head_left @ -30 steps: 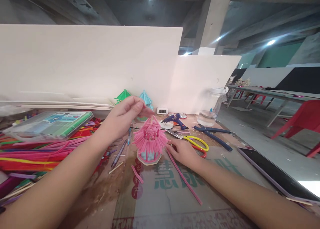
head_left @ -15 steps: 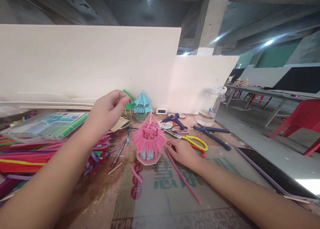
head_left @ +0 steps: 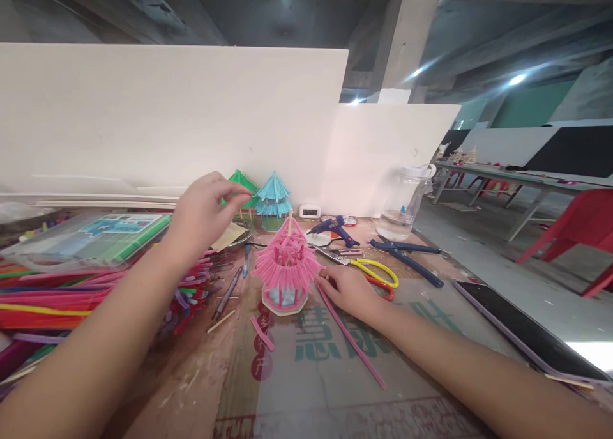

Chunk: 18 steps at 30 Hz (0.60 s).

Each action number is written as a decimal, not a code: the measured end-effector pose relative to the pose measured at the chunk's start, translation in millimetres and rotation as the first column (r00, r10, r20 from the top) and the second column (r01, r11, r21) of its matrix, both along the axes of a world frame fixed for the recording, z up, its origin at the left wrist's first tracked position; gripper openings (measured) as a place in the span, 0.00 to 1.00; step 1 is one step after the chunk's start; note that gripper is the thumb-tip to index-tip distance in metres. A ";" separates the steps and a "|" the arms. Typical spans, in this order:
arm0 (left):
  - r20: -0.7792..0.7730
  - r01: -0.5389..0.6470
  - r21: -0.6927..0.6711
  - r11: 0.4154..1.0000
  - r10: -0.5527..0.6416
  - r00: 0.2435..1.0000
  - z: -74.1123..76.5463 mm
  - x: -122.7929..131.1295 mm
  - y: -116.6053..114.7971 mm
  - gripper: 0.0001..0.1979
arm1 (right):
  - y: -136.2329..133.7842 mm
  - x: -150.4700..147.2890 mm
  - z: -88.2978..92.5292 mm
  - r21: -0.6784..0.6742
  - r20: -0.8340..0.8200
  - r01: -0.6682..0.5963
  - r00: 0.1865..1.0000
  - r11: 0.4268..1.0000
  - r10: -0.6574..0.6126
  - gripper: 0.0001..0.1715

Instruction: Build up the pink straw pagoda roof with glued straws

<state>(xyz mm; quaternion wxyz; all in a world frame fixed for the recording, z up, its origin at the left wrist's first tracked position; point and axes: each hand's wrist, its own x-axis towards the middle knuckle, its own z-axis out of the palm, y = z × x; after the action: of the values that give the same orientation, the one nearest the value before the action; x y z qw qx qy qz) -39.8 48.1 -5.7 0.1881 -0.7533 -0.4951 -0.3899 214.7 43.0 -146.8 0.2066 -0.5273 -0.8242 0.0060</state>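
Observation:
A pink two-tiered model pavilion [head_left: 288,269], made of pipe cleaners, stands upright in front of me on the covered tabletop. My right hand [head_left: 347,290] rests just to its right, fingers curled by the lower roof edge. The end of a long pink pipe cleaner [head_left: 352,340] lies at those fingertips; what they grip is hidden. Raised to the left of the pavilion, my left hand [head_left: 208,209] has thumb and forefinger pinched together; anything between them is too small to make out. A short pink pipe cleaner piece [head_left: 262,333] lies in front of the pavilion.
Behind stand a blue model pavilion [head_left: 274,199] and a green one [head_left: 239,182]. To the right are scissors [head_left: 376,269], a glue gun [head_left: 334,228], pliers [head_left: 407,254], a water jug [head_left: 400,212] and a phone [head_left: 522,327]. Pipe cleaners [head_left: 52,298] pile up at left.
My left hand has shifted slightly left, showing more of the green pavilion, its fingertips still pinched. The right hand stays in place beside the pink pavilion.

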 end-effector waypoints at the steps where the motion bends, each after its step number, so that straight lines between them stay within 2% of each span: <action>1: -0.039 0.083 0.070 0.994 -0.080 0.996 -4.1 5.5 -0.9 0.09 | -0.3 0.2 0.1 0.002 0.000 -0.001 1.000 1.000 0.001 0.17; 3: -0.151 0.212 0.177 0.961 -0.186 0.971 -12.9 16.9 -2.6 0.08 | -1.1 0.4 0.6 0.005 0.001 -0.004 1.000 1.000 0.004 0.17; 5: -0.250 0.268 0.260 0.928 -0.203 0.947 -21.1 26.1 -3.4 0.07 | -1.6 0.3 1.3 0.004 0.004 -0.007 1.000 1.000 0.007 0.17; 10: -0.401 0.268 0.367 0.891 -0.108 0.909 -31.7 35.6 -0.6 0.07 | -1.0 -0.2 1.9 -0.006 0.007 -0.015 1.000 1.000 0.015 0.15; 18: -0.538 0.277 0.480 0.833 0.030 0.842 -29.6 42.8 -0.8 0.04 | 0.0 1.4 0.7 -0.005 -0.009 -0.027 1.000 1.000 0.027 0.14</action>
<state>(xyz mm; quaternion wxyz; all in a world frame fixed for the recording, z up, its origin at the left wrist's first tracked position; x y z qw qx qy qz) 3.0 47.3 -35.3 0.4935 -0.7779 -0.2427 -0.3041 216.1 43.0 -146.1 0.2091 -0.5166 -0.8302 0.0132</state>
